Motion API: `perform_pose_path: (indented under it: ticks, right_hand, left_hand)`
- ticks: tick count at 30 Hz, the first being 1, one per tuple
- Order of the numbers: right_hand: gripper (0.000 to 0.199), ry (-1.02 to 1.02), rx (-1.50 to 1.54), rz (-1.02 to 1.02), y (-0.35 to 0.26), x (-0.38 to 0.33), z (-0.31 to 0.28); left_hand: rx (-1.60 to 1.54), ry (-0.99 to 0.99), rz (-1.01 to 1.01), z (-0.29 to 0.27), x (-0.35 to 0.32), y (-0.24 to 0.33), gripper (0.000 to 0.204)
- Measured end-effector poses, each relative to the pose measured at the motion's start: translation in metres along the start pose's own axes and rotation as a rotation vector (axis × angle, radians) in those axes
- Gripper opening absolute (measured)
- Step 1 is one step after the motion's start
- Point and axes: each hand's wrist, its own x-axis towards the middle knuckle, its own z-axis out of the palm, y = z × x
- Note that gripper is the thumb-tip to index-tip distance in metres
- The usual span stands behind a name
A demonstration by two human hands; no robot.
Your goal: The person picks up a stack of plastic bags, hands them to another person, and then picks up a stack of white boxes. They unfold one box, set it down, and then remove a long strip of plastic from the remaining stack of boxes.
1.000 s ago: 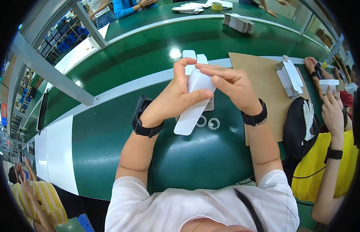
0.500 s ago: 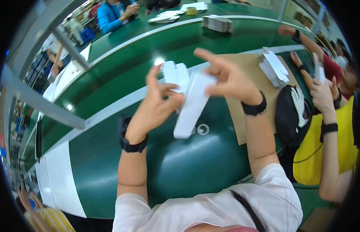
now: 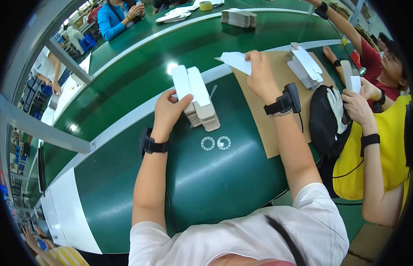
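Observation:
My left hand (image 3: 169, 111) is at the left side of a stack of flat white cartons (image 3: 207, 116), its thumb on the upper face of the top left carton (image 3: 182, 80) and its fingers round the edge. The cartons lie in two rows side by side, their grey-brown edges toward me. Farther right, my right hand (image 3: 261, 75) pinches a white carton (image 3: 237, 61) above the corner of a brown cardboard sheet (image 3: 277, 111). Part of that carton is hidden by my fingers. Two ring-shaped markings (image 3: 208, 143) show on the green table just in front of the stack.
On the cardboard sheet stands a pile of white cartons (image 3: 306, 66). A black bag (image 3: 324, 117) with a white glove (image 3: 335, 108) is at the right, beside co-workers. Another carton stack (image 3: 239, 18) stands across the green table (image 3: 215, 181). A metal post (image 3: 47, 128) rises at left.
A long white carton was between my two hands, with fingers spread. Now my right hand is farther right, pinching a carton, and my left hand has closed at the stack. The view has shifted slightly.

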Motion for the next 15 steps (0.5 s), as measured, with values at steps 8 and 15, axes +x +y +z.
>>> perform_pose_path:
  ticks: [8, 15]
  right_hand:
    - [0.032, -0.094, -0.061, -0.134, 0.006, -0.028, 0.015]
    - [0.036, -0.294, 0.291, -0.03, -0.043, -0.028, 0.015]
  left_hand:
    - [-0.263, -0.005, -0.201, -0.013, 0.003, 0.008, 0.045]
    - [-0.334, -0.021, -0.236, -0.014, 0.001, 0.007, 0.055]
